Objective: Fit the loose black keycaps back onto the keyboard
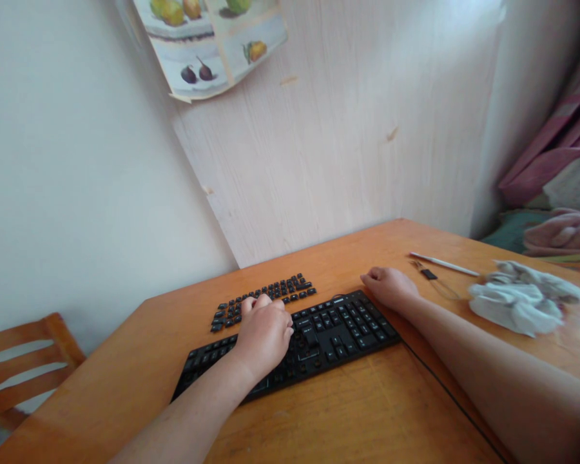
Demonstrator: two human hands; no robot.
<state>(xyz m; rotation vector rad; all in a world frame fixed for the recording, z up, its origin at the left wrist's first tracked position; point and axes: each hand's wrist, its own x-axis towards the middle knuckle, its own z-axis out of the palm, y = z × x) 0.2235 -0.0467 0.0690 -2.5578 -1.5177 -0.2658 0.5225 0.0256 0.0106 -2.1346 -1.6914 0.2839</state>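
This looks like a room in a home: a plain wooden tabletop (348,412) with a slatted wooden chair (60,341) beside it, painted fruit studies (217,45) on a sheet fixed to a pale wood-grained panel (338,161), and pink cloth (541,164) and rumpled soft fabrics (563,232) beyond the right end.

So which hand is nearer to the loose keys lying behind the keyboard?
The left. The left hand is over the keyboard, just in front of the loose keys; the right hand is farther off, beside the keyboard's right end.
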